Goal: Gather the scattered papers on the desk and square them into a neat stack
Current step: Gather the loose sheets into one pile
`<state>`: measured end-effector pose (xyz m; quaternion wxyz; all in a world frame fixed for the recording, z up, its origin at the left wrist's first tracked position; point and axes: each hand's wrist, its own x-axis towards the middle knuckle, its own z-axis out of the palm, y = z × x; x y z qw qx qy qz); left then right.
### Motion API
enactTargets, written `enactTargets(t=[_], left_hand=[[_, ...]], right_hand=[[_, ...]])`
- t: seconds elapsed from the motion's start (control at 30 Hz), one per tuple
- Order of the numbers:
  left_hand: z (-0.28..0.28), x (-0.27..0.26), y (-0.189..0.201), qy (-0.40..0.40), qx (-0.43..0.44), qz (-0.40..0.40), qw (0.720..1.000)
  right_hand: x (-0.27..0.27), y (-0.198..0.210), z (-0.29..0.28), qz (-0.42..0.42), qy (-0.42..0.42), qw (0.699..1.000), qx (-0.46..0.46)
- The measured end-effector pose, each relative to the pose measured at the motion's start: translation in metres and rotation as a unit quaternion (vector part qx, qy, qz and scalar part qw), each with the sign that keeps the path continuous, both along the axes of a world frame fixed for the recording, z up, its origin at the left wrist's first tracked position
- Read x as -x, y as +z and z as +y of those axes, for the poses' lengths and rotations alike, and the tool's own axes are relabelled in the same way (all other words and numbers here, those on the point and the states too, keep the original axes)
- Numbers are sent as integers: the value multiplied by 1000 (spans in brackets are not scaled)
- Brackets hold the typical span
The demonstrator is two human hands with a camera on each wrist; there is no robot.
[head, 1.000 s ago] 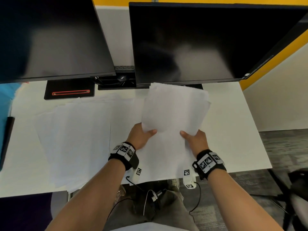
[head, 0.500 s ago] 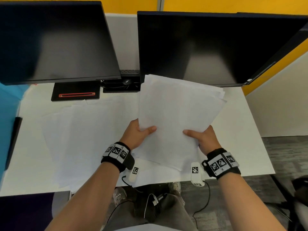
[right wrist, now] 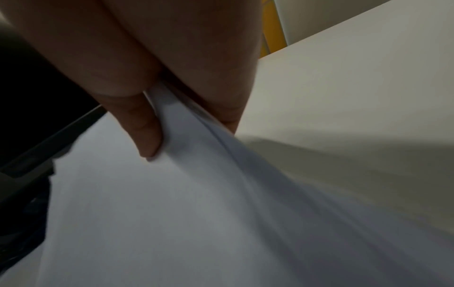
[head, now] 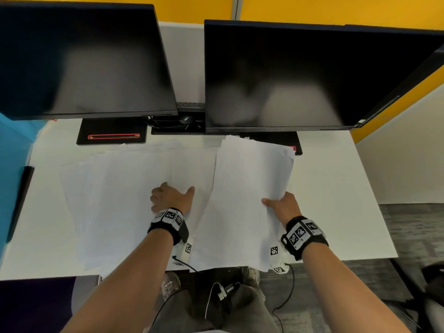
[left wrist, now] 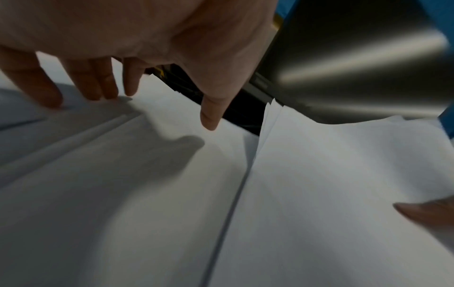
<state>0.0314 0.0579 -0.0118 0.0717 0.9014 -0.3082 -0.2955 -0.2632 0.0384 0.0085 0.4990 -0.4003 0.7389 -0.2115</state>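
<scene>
two hands on the job here, and each is doing something different. the right hand [head: 284, 207] pinches a gathered sheaf of papers [head: 249, 188] at its right edge, thumb lying flat on the top sheet, the other fingers tucked underneath; in the right wrist view the thumb [right wrist: 147, 136] presses the top sheet while a finger shows under the edge, the sheets bowing away from the grip. that sheaf is lifted at the gripped side and angled, its far corners fanned unevenly just in front of the right monitor [head: 312, 75], its near edge hanging past the front of the white desk [head: 336, 200].

the left hand [head: 171, 198] is out to the left, palm down on the loose sheets [head: 115, 200] that lie spread and overlapping across the left half of the desk. fingers are straight and slightly spread; in the left wrist view the fingertips [left wrist: 49, 97] touch the paper and the thumb [left wrist: 211, 116] points down just above it, casting a shadow. it grips nothing. both forearms reach forward from the near edge, each wrist wearing a black band with coded squares.

the loose sheets run from near the left monitor's [head: 84, 61] black stand [head: 111, 133] down to the desk's front edge. the edge of the held sheaf sits just beside the left thumb.
</scene>
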Motion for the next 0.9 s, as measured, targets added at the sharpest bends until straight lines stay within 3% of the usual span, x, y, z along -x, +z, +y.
enactTargets(t=[0.2,0.4,0.53,0.6,0.7,0.77,0.83,0.9], left_hand=[[-14,-12,-15,22,-8,41,999],[-19,-12,-22,8,11,5,1000],[-28,-13,-24,7,29,56,998],[-34,-12,-23,-22,23,59,998],[-42,-2,-20,-102,7,34,994],[-45,8,-18,-126,26,69,989],[-44,14,-16,-88,74,150,982],[-40,15,-18,-19,112,203,973]], right_hand=[[10,-8,-21,86,-49,995,1],[27,-25,-31,88,-145,984,-46],[36,-34,-32,65,-201,976,-54],[36,-36,-34,57,-182,981,-38],[29,-35,-42,89,-38,995,-36],[18,-31,-46,85,40,995,-44],[13,-32,-48,79,48,995,-44],[11,-33,-48,101,-1,994,-46]])
